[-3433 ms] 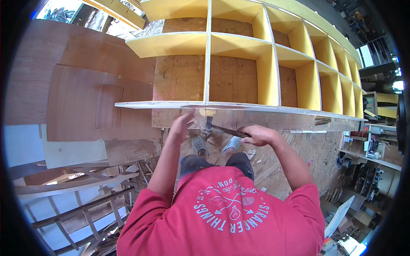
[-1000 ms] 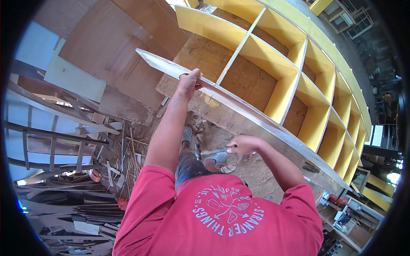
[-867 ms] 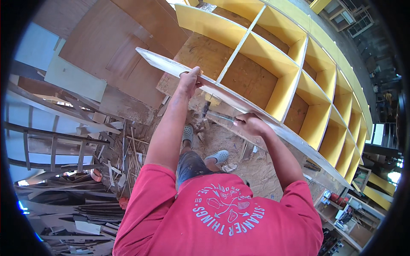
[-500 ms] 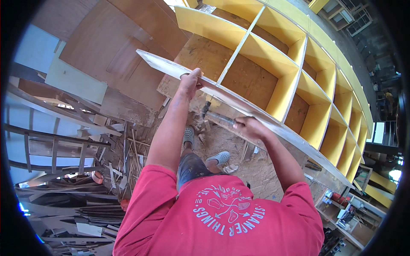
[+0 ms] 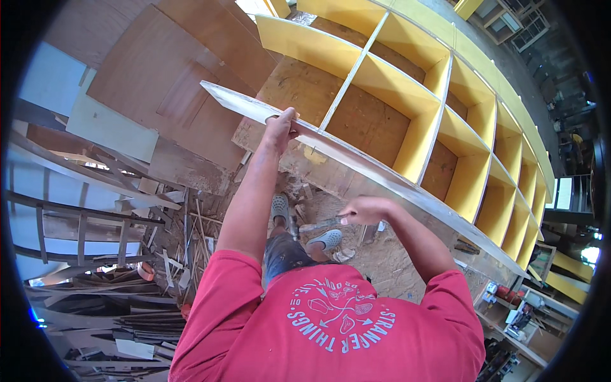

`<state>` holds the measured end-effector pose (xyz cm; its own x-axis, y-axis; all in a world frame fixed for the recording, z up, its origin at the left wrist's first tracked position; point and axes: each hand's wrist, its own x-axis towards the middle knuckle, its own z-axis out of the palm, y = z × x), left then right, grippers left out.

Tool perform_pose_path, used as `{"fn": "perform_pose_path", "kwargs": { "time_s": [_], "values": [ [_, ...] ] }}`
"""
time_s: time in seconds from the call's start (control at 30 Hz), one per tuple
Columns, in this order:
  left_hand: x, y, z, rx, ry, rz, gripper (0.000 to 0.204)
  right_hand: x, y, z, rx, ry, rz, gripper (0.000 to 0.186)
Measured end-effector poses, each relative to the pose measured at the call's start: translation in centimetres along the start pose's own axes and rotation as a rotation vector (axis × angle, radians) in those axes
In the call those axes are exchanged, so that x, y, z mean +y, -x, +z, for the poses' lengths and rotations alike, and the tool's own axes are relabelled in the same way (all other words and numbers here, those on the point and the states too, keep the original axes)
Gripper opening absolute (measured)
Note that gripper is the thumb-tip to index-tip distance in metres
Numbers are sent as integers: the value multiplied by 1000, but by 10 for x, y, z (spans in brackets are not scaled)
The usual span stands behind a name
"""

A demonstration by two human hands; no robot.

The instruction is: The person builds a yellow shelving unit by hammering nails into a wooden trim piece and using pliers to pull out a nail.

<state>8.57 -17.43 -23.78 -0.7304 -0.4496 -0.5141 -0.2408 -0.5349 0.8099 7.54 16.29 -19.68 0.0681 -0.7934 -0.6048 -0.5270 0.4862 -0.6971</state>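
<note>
Hammer [image 5: 318,224] sits low and near, gripped in the right hand [image 5: 364,209], fingers wrapped around its handle, above the sawdust-strewn floor [image 5: 388,254]. Farther and to the left, the left hand [image 5: 280,127] clasps the edge of a long pale board [image 5: 356,162], which fronts the yellow shelf unit [image 5: 439,114].

A dusty workshop floor [image 5: 394,254], strewn with sawdust, is seen below. A large yellow shelving unit [image 5: 439,121] with open compartments is laid on it. Brown plywood sheets [image 5: 165,83] are spread at the upper left, and wood strips and offcuts [image 5: 172,254] are scattered at the left, beside stacked frames [image 5: 70,223].
</note>
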Motion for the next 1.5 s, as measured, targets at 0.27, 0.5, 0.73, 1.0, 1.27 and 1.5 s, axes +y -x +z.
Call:
{"fn": "perform_pose_path", "kwargs": {
  "time_s": [0.27, 0.5, 0.73, 1.0, 1.27, 1.5],
  "values": [
    [-5, -3, -2, 18, -14, -12, 22, 7, -4, 26, 265, -11, -13, 31],
    [2, 0, 4, -12, -31, -11, 23, 2, 0, -2, 464, -77, 256, 29],
    [1, 0, 5, -2, -2, -11, 22, -1, 14, 9, 191, -51, -43, 39],
    [2, 2, 8, -15, -30, -14, 23, -11, 4, 18, -1, -83, -82, 34],
    [-1, -2, 3, 11, -19, -19, 23, -10, -1, 11, 76, -122, 75, 39],
    [-1, -10, -1, -36, -35, -42, 28, 3, 0, -14, 363, -123, 270, 44]
  ]
}}
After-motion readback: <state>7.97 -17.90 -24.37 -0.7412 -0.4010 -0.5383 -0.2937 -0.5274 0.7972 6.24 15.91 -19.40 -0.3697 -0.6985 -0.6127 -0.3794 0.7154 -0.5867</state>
